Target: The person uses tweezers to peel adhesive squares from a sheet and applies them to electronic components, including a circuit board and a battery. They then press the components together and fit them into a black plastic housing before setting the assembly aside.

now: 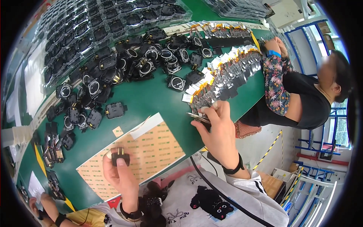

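Black plastic casing (125,156) is hovering over brown sheeting (159,151), left hand (119,174) pinching it (right hand (221,134) pinching a slim metallic tool (194,115)).

A: A green counter (151,98) sweeps right across the room, its edges curving in the wide lens!

B: And over on the right, here's the floor (265,139), pale grey, with black-and-yellow striped tape (267,150) slanting over it.

A: Past that, blue metal frames (294,53), stacked up the far side, and a red pipe (321,159) cutting through low down!

B: Daylight's pouring in, bright white at the upper-right window (332,32).

A: Below the tape, a brown cardboard box (271,185), with a whitish box (281,174) right beside it!
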The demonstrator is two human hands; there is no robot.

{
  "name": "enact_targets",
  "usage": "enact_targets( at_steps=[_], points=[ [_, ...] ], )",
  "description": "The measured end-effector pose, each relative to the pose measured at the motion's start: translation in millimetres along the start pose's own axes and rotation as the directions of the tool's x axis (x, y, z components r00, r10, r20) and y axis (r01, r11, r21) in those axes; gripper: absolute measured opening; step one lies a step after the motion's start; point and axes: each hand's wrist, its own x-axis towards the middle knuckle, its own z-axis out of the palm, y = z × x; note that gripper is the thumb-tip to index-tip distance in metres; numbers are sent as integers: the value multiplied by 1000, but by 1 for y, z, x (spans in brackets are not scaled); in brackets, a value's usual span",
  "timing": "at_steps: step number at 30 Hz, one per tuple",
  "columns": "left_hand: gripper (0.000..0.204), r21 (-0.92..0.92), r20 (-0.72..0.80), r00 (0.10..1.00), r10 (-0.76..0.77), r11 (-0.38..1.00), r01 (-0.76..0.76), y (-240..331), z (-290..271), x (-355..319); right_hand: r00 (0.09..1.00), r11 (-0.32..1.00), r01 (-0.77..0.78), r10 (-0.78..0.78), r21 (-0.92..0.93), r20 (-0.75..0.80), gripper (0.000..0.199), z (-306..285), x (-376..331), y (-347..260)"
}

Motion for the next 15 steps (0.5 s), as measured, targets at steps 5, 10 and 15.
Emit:
enact_targets(
  at_steps=[5, 10, 15],
  points=[
    [19, -74, 61, 995, -77, 994, 81, 1, 6, 2, 999, 991, 32, -37, 127, 32, 29, 7, -2, 1],
    [26, -55, -21, 972, -233, 971, 231, 23, 19, 3, 999, 993, -39, 42, 111, -20, 26, 14, 4, -6],
    [29, -70, 89, 954, -286, 954, 292, 30, 11, 4, 999, 980, -25, 19, 197, 36, 22, 11, 8, -1]
  ],
)
